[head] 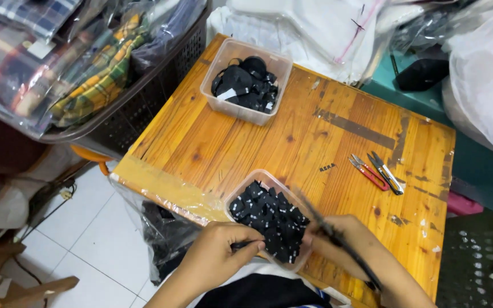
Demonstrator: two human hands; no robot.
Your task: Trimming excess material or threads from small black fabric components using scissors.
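Soft, even light falls from above, bright on the wooden table [258, 137] with only faint shadows. Plastic bags [480, 74] past the table's far right corner glare white. A thin black strip [338, 239] near the table's near edge smears with motion blur.

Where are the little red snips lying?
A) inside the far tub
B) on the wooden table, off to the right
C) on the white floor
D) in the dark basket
B: the red snips lie flat on the bare wooden table, beside a second dark-handled pair.
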